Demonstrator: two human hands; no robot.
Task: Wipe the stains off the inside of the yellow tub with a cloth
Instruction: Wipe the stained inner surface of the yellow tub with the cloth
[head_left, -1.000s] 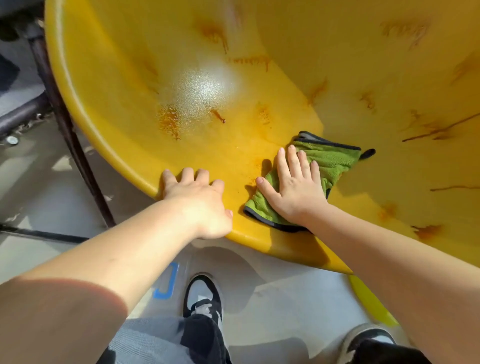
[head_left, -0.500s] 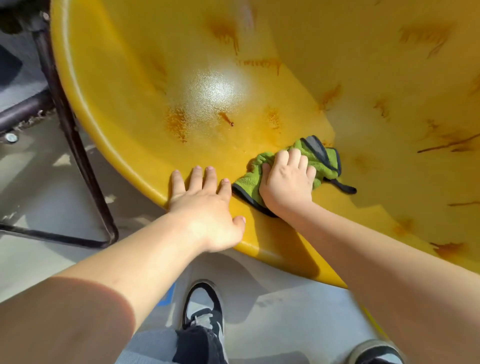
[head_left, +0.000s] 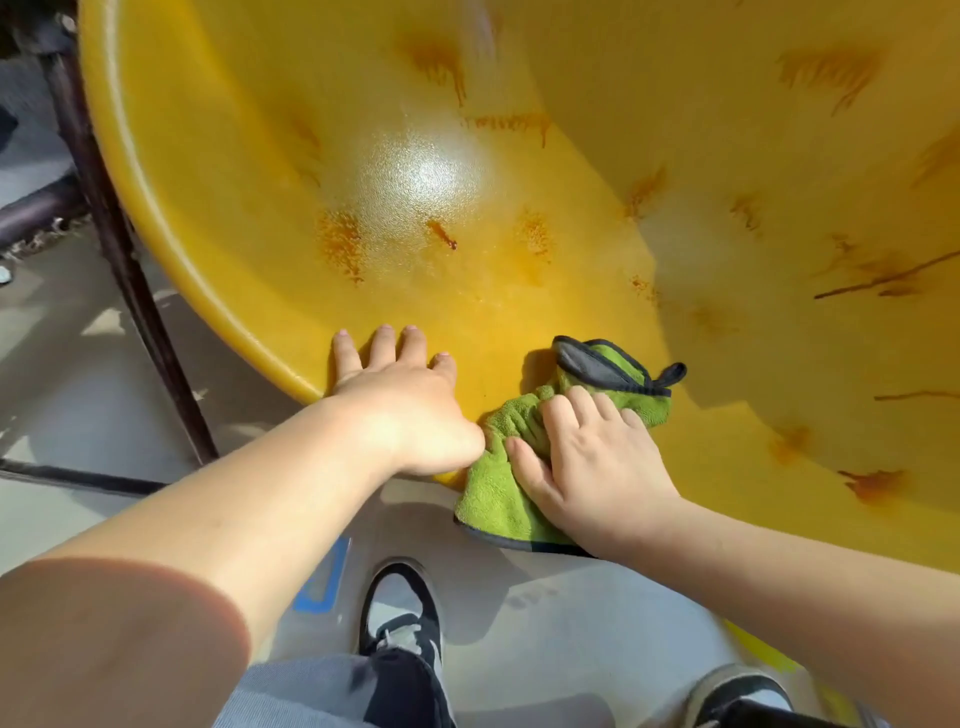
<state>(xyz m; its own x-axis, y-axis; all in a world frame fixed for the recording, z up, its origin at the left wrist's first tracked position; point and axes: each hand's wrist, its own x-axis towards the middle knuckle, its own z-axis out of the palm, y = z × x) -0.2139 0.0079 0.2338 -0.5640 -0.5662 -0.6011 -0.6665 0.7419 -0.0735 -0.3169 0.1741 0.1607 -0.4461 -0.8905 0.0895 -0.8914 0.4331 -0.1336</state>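
A big yellow tub (head_left: 218, 244) is tipped toward me, its inside marked with several orange-brown stains (head_left: 340, 241) on the floor and walls. My left hand (head_left: 405, 410) lies flat over the near rim, fingers spread, thumb under the edge. My right hand (head_left: 592, 467) presses a crumpled green cloth (head_left: 498, 499) with dark trim against the near rim; part of the cloth hangs over the edge outside the tub. The two hands almost touch.
A dark metal frame (head_left: 130, 270) stands at the left beside the tub, with a bar along the grey floor. My black-and-white shoes (head_left: 402, 613) are right under the rim. A blue tape mark (head_left: 324, 582) is on the floor.
My right hand has dragged the cloth from the tub's inner floor back toward me, up to and over the near rim. The left hand has stayed on the rim.
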